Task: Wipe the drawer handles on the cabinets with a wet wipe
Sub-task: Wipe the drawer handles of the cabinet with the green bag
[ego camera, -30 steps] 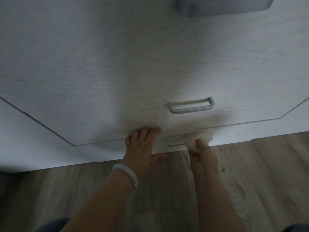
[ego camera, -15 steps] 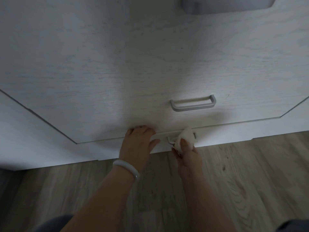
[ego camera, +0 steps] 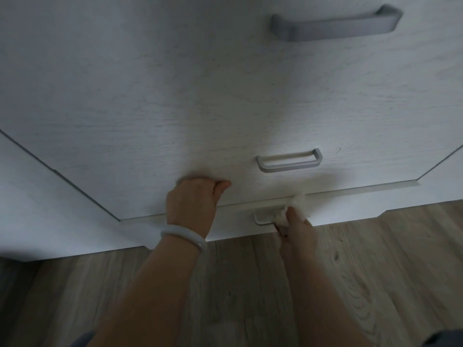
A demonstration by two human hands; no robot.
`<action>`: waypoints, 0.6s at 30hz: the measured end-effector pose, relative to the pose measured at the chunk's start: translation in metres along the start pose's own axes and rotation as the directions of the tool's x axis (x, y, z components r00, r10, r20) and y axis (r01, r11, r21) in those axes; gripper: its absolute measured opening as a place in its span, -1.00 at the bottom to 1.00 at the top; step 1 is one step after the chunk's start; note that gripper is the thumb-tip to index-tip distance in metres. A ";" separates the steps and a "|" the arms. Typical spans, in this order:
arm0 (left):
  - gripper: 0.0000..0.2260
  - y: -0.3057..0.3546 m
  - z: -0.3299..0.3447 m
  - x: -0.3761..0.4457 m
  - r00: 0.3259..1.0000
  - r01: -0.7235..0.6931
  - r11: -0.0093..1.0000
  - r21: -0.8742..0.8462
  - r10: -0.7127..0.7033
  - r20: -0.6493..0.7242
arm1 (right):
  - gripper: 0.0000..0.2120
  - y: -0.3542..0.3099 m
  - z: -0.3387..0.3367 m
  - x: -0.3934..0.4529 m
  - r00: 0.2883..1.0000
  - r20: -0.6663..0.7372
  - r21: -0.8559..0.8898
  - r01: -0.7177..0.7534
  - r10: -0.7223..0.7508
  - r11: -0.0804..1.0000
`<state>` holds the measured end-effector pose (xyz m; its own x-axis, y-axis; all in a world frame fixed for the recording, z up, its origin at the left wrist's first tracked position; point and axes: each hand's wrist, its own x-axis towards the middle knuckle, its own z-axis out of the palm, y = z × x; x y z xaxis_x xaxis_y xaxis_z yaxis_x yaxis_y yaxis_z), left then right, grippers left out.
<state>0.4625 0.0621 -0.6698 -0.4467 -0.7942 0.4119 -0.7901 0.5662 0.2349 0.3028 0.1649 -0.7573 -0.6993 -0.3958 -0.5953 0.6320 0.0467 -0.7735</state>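
I look down a white wood-grain cabinet (ego camera: 175,108) with three grey handles. The lowest handle (ego camera: 263,217) sits near the floor, and my right hand (ego camera: 298,229) presses a crumpled white wet wipe (ego camera: 295,207) against its right end, hiding that end. My left hand (ego camera: 193,204), with a white bangle on the wrist, rests against the drawer front to the left, fingers curled and thumb pointing right, holding nothing. The middle handle (ego camera: 289,161) lies just above the wipe. The top handle (ego camera: 335,25) is large and close to the camera.
Grey-brown wood plank flooring (ego camera: 375,271) runs below the cabinet base. A white side panel (ego camera: 37,209) flanks the drawers at the left. Dark clothing shows at the bottom corners.
My right hand has slid the wipe back to the right along the lowest handle. My left hand has moved up the drawer front and curled its fingers. The view has tilted, showing more of the top handle.
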 end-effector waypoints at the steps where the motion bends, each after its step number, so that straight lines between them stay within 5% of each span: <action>1: -0.57 0.001 0.000 -0.001 1.000 -0.003 1.000 0.015 0.003 -0.008 | -0.70 -0.001 0.002 -0.002 0.999 -0.005 -0.076 0.035 -0.036 0.996; 11: -0.75 0.008 0.006 -0.014 0.997 -0.040 0.998 -0.042 0.038 -0.065 | -0.59 0.004 0.008 -0.014 0.991 0.100 -0.297 -0.052 0.085 0.954; 18: -0.85 0.042 -0.037 0.006 0.949 -0.303 0.862 -0.408 0.233 -0.213 | -0.66 0.001 0.002 0.006 0.973 0.168 -0.376 -0.086 0.159 0.923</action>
<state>0.4428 0.0896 -0.6247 -0.5185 -0.5749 0.6330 -0.3744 0.8181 0.4365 0.3000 0.1611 -0.7616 -0.5236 -0.5316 -0.6657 0.5181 0.4216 -0.7442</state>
